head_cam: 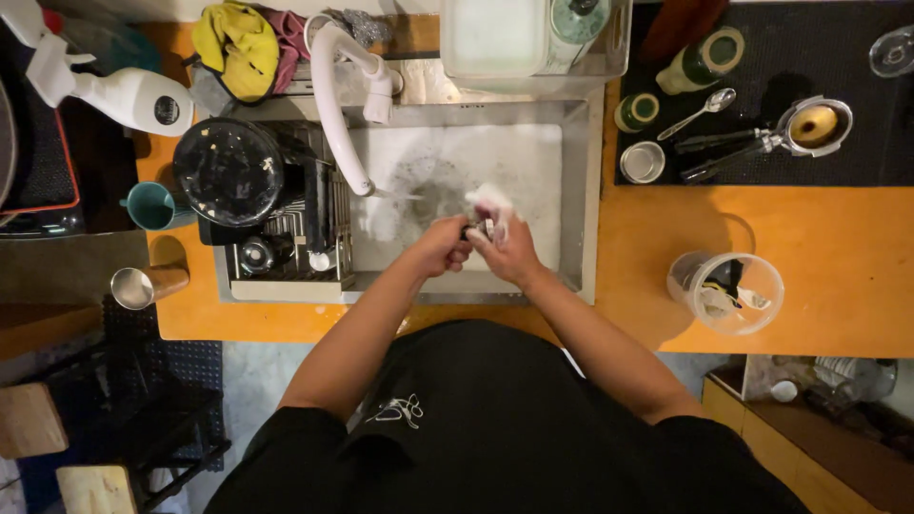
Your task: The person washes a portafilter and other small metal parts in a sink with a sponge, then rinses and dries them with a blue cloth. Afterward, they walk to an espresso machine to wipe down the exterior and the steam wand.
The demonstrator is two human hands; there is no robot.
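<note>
Over the sink, a small dark item sits between both hands; left hand fingers clench it, right hand fingers press a white cloth against it.

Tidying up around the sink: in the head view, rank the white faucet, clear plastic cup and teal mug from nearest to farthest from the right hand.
1. White faucet, left of the right hand.
2. Clear plastic cup, on the counter at right.
3. Teal mug, far left.
</note>
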